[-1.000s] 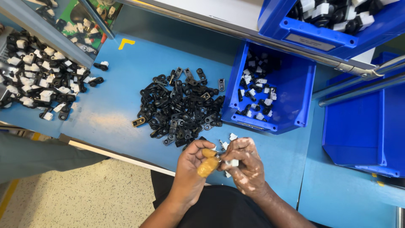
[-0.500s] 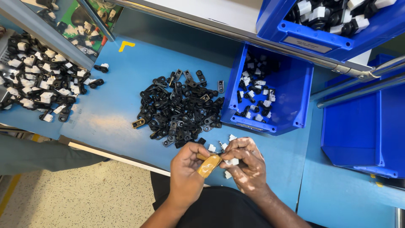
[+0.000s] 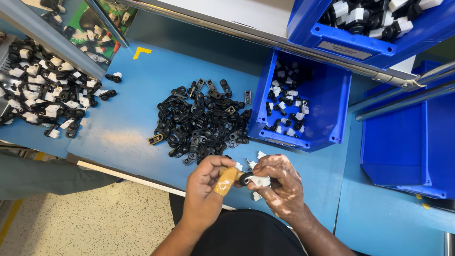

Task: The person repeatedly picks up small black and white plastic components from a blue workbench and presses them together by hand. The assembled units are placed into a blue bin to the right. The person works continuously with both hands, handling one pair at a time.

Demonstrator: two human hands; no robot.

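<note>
Grey label (image 3: 344, 50) on upper blue bin (image 3: 379, 40)

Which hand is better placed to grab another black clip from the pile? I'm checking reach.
Probably the left hand: it sits just below the pile of black clips, while the right hand pinches the black-and-white part.

Both hands meet close together, left hand (image 3: 204, 186) and right hand (image 3: 279, 181), fingers curled inward.
</note>
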